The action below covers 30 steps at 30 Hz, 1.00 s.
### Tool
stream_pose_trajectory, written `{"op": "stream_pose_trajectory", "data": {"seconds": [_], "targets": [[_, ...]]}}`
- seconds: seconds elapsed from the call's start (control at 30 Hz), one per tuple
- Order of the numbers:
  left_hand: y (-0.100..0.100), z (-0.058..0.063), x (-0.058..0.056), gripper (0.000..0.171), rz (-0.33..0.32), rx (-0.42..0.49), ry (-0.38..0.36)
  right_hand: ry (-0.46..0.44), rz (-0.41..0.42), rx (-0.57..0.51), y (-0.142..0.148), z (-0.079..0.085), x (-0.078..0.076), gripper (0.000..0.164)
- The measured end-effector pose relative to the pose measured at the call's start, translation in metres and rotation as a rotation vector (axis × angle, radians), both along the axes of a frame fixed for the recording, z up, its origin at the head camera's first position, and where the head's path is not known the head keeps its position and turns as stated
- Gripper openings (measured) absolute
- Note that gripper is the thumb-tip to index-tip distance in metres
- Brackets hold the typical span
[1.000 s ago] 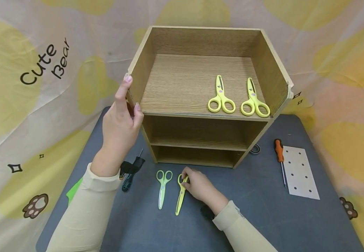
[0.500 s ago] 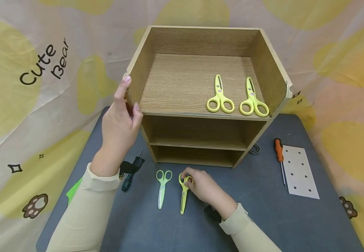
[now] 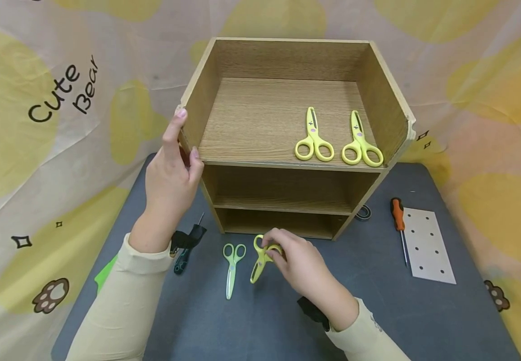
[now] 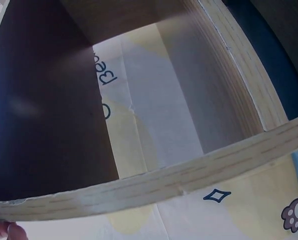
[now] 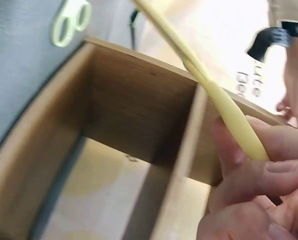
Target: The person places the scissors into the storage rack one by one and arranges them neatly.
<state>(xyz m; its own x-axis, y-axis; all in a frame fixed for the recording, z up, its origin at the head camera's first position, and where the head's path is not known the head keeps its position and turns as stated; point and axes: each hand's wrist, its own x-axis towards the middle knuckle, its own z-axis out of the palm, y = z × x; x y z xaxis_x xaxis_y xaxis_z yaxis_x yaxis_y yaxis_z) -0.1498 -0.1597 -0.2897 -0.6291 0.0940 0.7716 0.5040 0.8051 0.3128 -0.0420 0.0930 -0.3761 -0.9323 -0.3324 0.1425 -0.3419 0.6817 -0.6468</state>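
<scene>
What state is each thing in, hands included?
Shelf, standing, open-fronted
Left hand, gripping its left side
Held scissors, closed
Right hand, pinching their handle
Green scissors, closed, lying flat
Left shelf scissors, closed, lying flat
Right shelf scissors, closed, lying flat
Orange screwdriver, lying beside white board
Dark screwdriver, partly hidden

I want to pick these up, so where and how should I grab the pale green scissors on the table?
I'd take the pale green scissors by the handle loops, coming from above: they lie flat, blades pointing away from the shelf unit, and those open loops likely give an easy pinch.
</scene>
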Motion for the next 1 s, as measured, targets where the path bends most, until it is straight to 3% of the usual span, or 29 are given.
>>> {"op": "stream_pose_trajectory", "data": {"seconds": [0.27,0.47,0.67,0.8,0.9,1.0], "targets": [[0.000,0.000,0.000,0.056,-0.007,-0.003,0.003,0.156,-0.044,-0.077,0.009,0.032,0.010,0.038],[0.001,0.000,0.000,0.056,0.000,0.007,-0.015,0.384,-0.029,-0.126,0.016,0.047,0.017,0.036],[0.001,0.000,0.001,0.055,0.000,0.006,-0.012,0.572,0.023,-0.279,0.019,0.065,0.023,0.040],[0.000,-0.001,0.001,0.056,0.001,0.009,-0.014,0.780,0.065,-0.356,0.017,0.081,0.025,0.012],[0.000,-0.001,0.000,0.056,0.004,0.012,-0.013,1.023,0.093,-0.416,0.012,0.089,0.019,0.013],[0.000,0.000,0.000,0.055,0.006,0.011,-0.010,1.201,0.092,-0.444,0.009,0.093,0.010,0.013]]}}
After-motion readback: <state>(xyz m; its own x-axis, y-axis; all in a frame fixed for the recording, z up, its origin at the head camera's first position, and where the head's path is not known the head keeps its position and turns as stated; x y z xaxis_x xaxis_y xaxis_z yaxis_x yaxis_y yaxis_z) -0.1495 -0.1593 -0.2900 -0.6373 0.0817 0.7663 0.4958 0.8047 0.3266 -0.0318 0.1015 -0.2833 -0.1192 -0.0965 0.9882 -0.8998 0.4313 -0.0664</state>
